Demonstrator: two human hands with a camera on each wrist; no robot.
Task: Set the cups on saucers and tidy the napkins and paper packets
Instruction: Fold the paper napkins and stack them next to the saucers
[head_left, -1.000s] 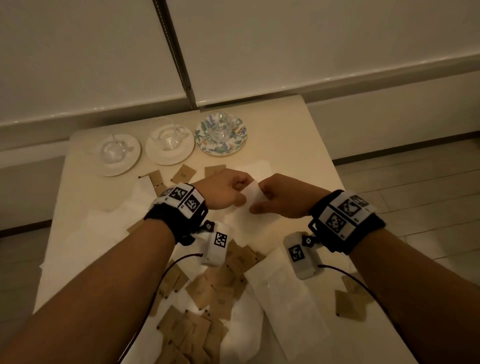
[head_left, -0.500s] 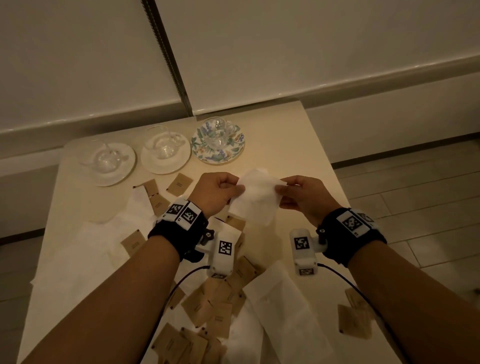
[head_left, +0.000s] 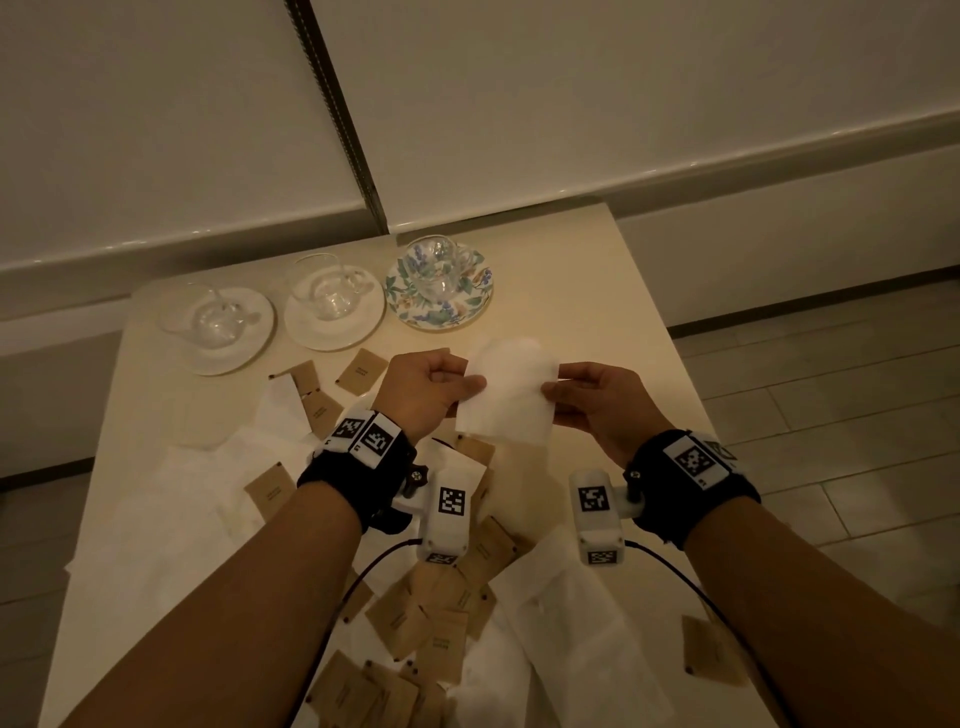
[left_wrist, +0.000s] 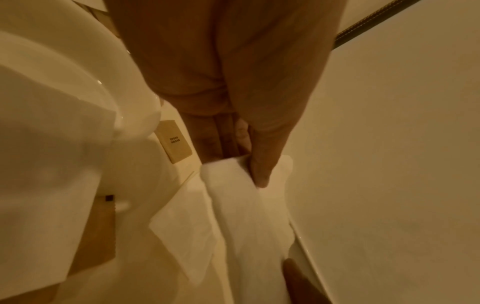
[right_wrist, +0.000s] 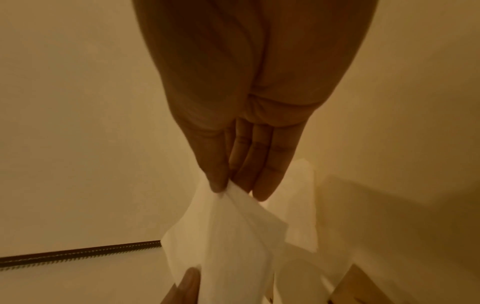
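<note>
On cream table (head_left: 597, 291), scattered brown packets (head_left: 441, 608), white wall (head_left: 571, 104) behind

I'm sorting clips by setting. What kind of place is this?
Probably a hotel room or lounge tea corner: glass cups on saucers, brown sugar packets and napkins on a cream table.

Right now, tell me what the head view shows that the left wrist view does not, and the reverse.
Head only: three glass cups on saucers, one the floral saucer, and the right hand pinching the napkin. Left wrist only: the print on a brown sugar packet, and the left hand's thumb pressed on the napkin's edge. Both: the left hand gripping that white napkin.
</note>
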